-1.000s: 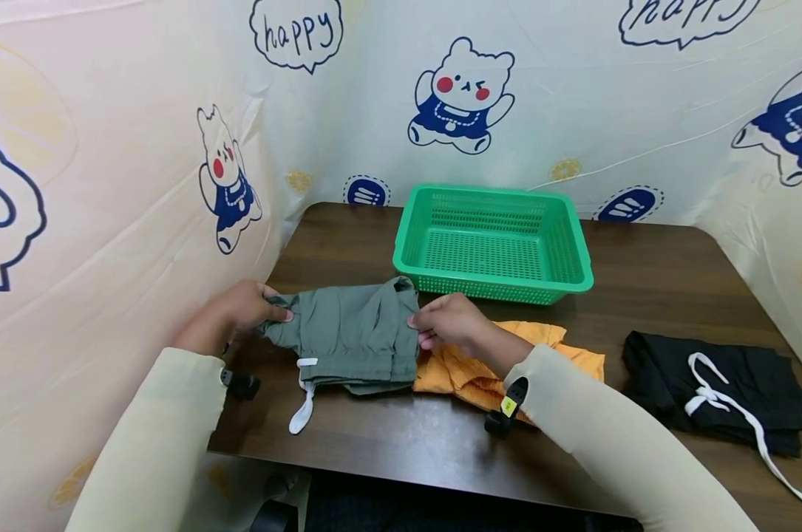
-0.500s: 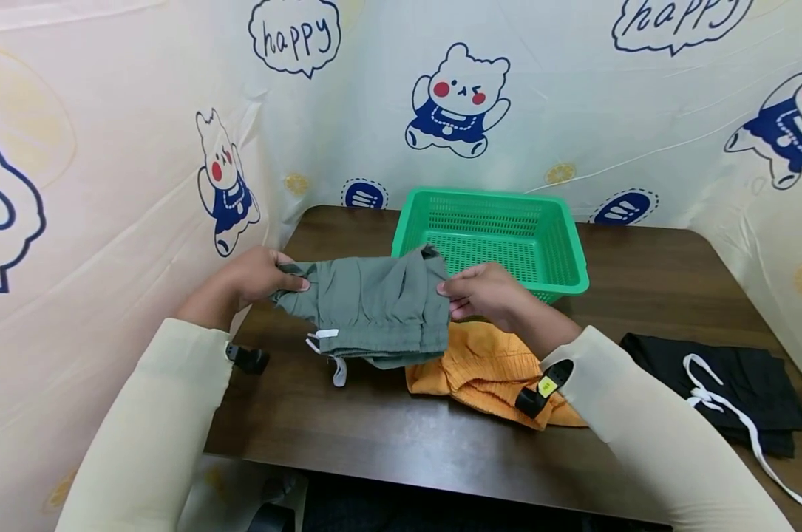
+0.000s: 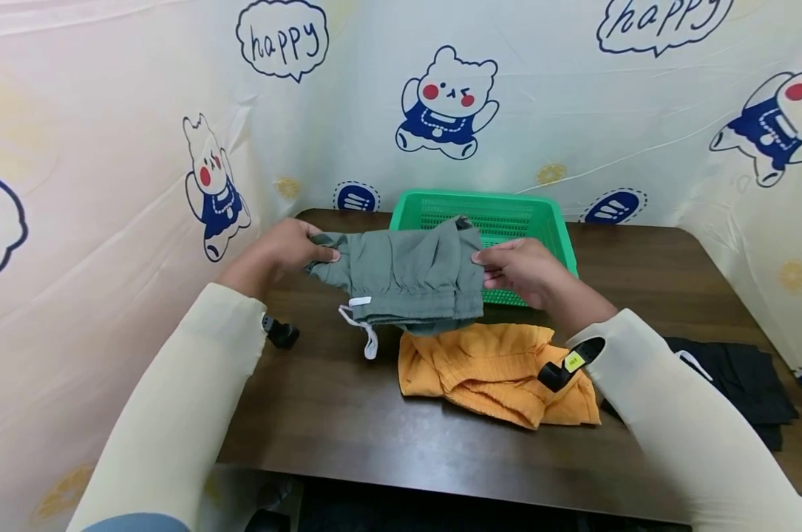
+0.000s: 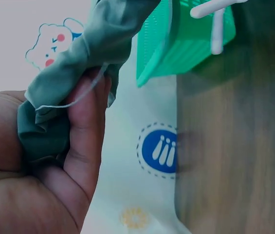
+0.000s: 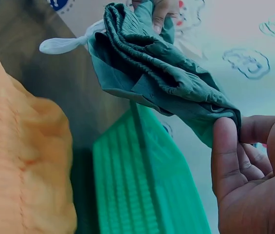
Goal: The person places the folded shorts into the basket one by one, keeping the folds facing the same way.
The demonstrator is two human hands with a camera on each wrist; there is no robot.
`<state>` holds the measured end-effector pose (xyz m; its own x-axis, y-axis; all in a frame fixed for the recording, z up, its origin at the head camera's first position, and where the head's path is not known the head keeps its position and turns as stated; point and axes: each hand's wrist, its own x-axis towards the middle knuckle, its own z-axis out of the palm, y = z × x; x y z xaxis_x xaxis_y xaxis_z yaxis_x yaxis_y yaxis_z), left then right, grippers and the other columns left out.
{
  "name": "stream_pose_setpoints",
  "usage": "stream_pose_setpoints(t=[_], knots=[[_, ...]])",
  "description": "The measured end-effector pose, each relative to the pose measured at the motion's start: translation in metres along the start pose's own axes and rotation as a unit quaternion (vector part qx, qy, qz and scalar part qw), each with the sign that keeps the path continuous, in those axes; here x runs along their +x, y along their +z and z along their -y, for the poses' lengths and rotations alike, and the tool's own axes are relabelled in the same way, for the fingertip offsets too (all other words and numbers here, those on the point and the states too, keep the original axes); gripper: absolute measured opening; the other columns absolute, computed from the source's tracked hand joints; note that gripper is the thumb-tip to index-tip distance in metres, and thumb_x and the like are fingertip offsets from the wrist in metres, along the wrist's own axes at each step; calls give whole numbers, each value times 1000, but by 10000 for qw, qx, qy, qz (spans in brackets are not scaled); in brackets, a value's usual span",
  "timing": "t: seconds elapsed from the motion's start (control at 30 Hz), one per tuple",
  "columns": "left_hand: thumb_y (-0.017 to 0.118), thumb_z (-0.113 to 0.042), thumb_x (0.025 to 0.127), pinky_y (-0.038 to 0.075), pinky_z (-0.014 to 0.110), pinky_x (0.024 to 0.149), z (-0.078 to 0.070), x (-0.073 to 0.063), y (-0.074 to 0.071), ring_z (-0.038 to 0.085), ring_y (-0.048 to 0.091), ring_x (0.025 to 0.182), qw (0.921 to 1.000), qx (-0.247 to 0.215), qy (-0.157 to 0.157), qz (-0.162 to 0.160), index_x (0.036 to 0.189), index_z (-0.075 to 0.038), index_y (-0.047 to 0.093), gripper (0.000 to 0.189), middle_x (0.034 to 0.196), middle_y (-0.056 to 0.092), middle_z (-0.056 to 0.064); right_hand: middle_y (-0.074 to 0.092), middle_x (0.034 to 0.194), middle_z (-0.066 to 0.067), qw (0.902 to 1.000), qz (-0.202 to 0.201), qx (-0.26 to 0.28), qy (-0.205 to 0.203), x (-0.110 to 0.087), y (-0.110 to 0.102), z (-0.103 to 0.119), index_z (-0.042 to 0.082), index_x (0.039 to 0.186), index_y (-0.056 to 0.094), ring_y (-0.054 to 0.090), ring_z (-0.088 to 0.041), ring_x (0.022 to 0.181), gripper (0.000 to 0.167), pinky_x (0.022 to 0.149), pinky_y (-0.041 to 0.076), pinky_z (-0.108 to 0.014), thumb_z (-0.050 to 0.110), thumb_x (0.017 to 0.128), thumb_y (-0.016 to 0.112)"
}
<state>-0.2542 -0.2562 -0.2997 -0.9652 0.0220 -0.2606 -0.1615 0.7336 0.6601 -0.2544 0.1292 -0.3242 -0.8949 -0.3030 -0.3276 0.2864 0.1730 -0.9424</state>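
Folded grey-green shorts (image 3: 407,266) with an elastic waistband and a white drawstring (image 3: 370,340) hang in the air between both hands. My left hand (image 3: 293,250) grips their left end; in the left wrist view the cloth (image 4: 86,48) is bunched between thumb and fingers. At the opposite end my right hand (image 3: 523,267) pinches a corner, as the right wrist view shows with thumb and fingers (image 5: 225,156) on the fabric. The shorts cover part of the green plastic basket (image 3: 563,229) behind them. Below lies a folded orange garment (image 3: 480,362) on the table.
A folded black garment (image 3: 740,384) lies at the table's right, partly hidden by the right sleeve (image 3: 673,414). The brown table (image 3: 347,428) meets a printed cloth wall (image 3: 347,133) at the back and left.
Both hands have lifted the grey-green shorts off the table and carried them away from the body and rightward, up to the basket's front. The orange garment is now more exposed.
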Motion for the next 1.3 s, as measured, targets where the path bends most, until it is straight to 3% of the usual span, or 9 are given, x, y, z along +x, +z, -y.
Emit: stream_pose_setpoints(t=[0.2,0.3,0.43,0.53,0.67,0.8,0.93,1.13,1.3], knots=[[80,-30,92,42,38,70,-24,20,13,27,49,84,9998,196,33,-62,81,-8,64,29,80,51,2,57,87,-6,9995,-253,156,41,2,-27,0,5,110,75,62,-14,70,20,77,59,-28,19,104,64],[77,-31,94,48,42,86,-33,29,20,30,51,109,9996,230,-121,-56,107,-5,66,31,119,58,11,57,87,-6,9989,-449,99,39,4,-39,0,4,110,76,62,-14,70,21,76,58,-27,20,103,64],[76,-29,95,43,49,106,-41,39,29,33,41,134,9995,-15,-312,-74,144,-2,52,61,157,38,17,57,88,-6,9974,-718,80,70,7,-50,1,5,104,77,62,-15,69,18,76,59,-28,20,102,67],[77,-26,95,46,47,101,-46,46,36,33,45,124,9991,-216,-325,-176,135,1,56,52,144,47,18,58,89,-6,9967,-806,91,65,8,-57,3,7,100,77,62,-15,70,16,76,59,-28,21,101,69],[77,-25,94,46,42,79,-55,52,45,29,48,96,9989,-190,-148,-413,96,-2,55,32,101,48,10,58,88,-5,9962,-873,25,-2,9,-66,4,8,98,76,62,-15,70,15,75,59,-26,21,101,68],[75,-22,96,46,37,71,-61,56,54,26,51,85,9988,-241,-23,-419,87,-3,59,26,83,49,6,59,87,-4,9955,-927,-201,-17,10,-73,0,4,103,74,62,-14,71,18,75,59,-26,20,102,67],[70,-19,99,49,34,73,-56,60,64,23,56,89,9992,-343,-128,-131,102,-2,69,17,91,60,7,59,91,-4,9950,-880,-448,142,14,-72,-8,-1,113,70,62,-14,74,24,74,58,-24,20,102,66],[61,-16,105,53,36,76,-51,63,70,23,56,89,9992,-335,-178,126,118,-2,64,20,101,58,10,55,97,-6,9952,-832,-477,213,18,-69,-16,-6,127,62,61,-13,74,35,82,58,-28,20,105,62],[60,-15,105,62,45,76,-47,63,70,28,65,90,9930,-1060,-344,383,125,-4,62,23,112,57,16,54,98,-6,9944,-885,-532,244,20,-68,-19,-6,129,61,60,-14,76,37,86,57,-29,21,104,62]])
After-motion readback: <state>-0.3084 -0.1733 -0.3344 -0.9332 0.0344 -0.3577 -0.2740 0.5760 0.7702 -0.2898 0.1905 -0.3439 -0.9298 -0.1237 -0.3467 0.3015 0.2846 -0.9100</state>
